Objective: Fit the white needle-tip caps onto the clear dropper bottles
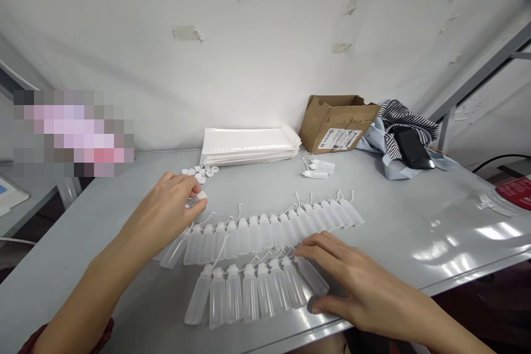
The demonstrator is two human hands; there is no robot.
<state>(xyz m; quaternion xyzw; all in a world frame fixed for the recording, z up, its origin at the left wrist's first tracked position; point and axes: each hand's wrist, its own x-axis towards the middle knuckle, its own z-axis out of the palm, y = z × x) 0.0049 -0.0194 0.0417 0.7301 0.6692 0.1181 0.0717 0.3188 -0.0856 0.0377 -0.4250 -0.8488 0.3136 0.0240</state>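
My left hand (174, 202) is pinching a small white cap (201, 195) between thumb and index finger, above the left end of the back row. Just beyond it lies a pile of loose white caps (208, 172). Clear plastic squeeze bottles with thin tethers lie in two rows, the back row (243, 238) longer than the front row (250, 294). My right hand (340, 274) rests by the front row's right end, thumb and fingers apart. A tilted bottle (312, 275) lies beside its fingertips; whether they press on it is unclear.
White padded envelopes (249, 144) are stacked against the wall. Right of them stands an open cardboard box (340, 121), with a few bottles (317, 171) in front. A black phone (412, 147) lies on striped cloth (398, 116). The grey table's front edge (477, 271) runs below.
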